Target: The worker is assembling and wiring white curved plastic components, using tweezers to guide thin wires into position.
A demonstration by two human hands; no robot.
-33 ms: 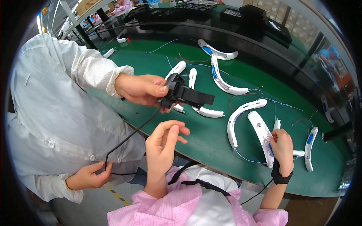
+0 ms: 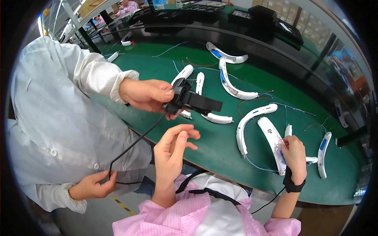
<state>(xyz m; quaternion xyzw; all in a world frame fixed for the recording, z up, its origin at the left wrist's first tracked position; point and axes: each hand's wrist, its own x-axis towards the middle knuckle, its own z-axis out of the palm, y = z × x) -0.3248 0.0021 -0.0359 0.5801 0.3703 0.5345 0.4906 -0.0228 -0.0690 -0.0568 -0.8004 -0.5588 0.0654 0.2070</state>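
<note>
My left hand (image 2: 170, 151) is held up near the front edge of the green table, empty, its fingers loosely bent and apart. Close above it, a co-worker's hand (image 2: 147, 93) grips a black device with a strap (image 2: 189, 98) and a cable. At the right, my right hand (image 2: 294, 155), wearing a black wristband (image 2: 293, 183), has its fingertips closed on a thin looped wire (image 2: 279, 146). That loop lies over a wide white curved piece (image 2: 269, 133). Beside it are a slimmer white curved piece (image 2: 243, 133) and another with a blue strip (image 2: 323, 151).
More white curved parts (image 2: 236, 91) with thin red and blue wires lie across the green table (image 2: 204, 145). The co-worker in a pale coat (image 2: 78, 129) stands close at my left; their other hand (image 2: 94, 185) touches the cable. Black trays (image 2: 275, 25) stand behind the table.
</note>
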